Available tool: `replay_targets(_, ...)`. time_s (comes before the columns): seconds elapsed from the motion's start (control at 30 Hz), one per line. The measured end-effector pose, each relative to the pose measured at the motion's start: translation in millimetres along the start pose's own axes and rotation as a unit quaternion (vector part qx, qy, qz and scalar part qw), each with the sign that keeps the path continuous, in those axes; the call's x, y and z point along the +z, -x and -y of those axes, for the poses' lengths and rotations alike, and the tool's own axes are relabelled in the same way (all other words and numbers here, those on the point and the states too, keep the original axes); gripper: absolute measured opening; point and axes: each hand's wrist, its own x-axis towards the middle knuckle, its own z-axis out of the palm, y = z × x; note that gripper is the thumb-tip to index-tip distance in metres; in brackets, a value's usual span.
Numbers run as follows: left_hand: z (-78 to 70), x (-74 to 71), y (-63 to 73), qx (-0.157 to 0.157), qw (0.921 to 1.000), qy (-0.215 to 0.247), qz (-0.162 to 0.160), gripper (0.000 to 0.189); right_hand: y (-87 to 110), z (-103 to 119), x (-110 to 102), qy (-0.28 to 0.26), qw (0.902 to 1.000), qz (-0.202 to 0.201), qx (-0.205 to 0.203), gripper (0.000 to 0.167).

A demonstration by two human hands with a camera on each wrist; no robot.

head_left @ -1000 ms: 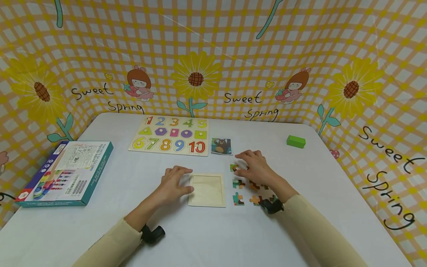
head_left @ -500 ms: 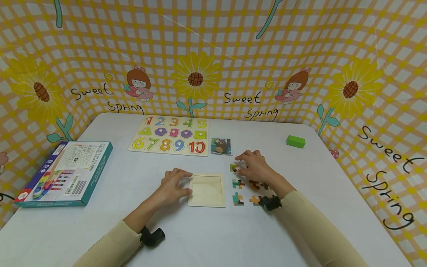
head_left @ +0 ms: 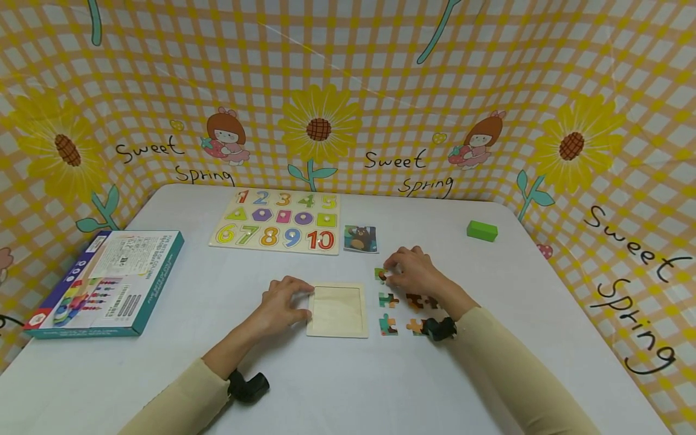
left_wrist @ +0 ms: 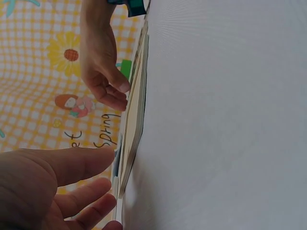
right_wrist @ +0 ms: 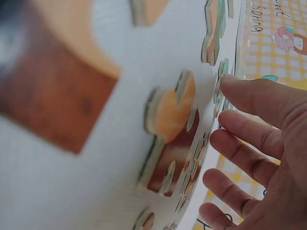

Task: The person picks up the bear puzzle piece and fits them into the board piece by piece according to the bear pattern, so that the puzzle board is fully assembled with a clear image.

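A square wooden puzzle frame (head_left: 337, 310) lies flat with a bare inside. My left hand (head_left: 284, 305) is at its left side, thumb and index fingertip right at the edge; in the left wrist view the thumb (left_wrist: 86, 164) stays spread from the fingers. Over the upper rows of jigsaw pieces reaches my right hand (head_left: 415, 272), fingertips beside the green-and-brown corner piece (head_left: 379, 274). The right wrist view has its fingers (right_wrist: 247, 153) loosely spread, holding nothing. Below, teal-and-orange pieces (head_left: 388, 324) and brown pieces (head_left: 414, 301) lie in rows, some hidden by hand and wrist.
A bear picture card (head_left: 360, 238) lies behind the frame, next to a number-and-shape peg board (head_left: 274, 220). To the left is a flat toy box (head_left: 109, 283). A green block (head_left: 482, 231) sits at the back right. Patterned cloth (head_left: 348, 151) walls the table's back.
My right fingertips have drawn closer together and lowered slightly toward the upper corner piece. My left thumb has moved slightly left along the frame's edge.
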Motion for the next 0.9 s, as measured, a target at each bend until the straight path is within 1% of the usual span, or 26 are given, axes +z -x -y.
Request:
replay_targets(0.43, 2.6, 3.7, -1.8, 0.006, 1.0000, 0.003, -0.001, 0.042, -0.5, 0.6, 0.7, 0.004, 0.9999, -0.005, 0.008, 0.026)
replay_targets(0.77, 4.0, 4.0, -0.3, 0.028, 0.9995, -0.008, -0.007, 0.043, -2.1, -0.3, 4.2, 0.010, 0.9998, -0.013, 0.011, 0.023)
replay_targets(0.9, 4.6, 3.9, 0.7, 0.039, 0.9991, -0.017, -0.006, 0.044, -1.6, 0.7, 4.6, 0.013, 0.9996, -0.024, 0.002, 0.021)
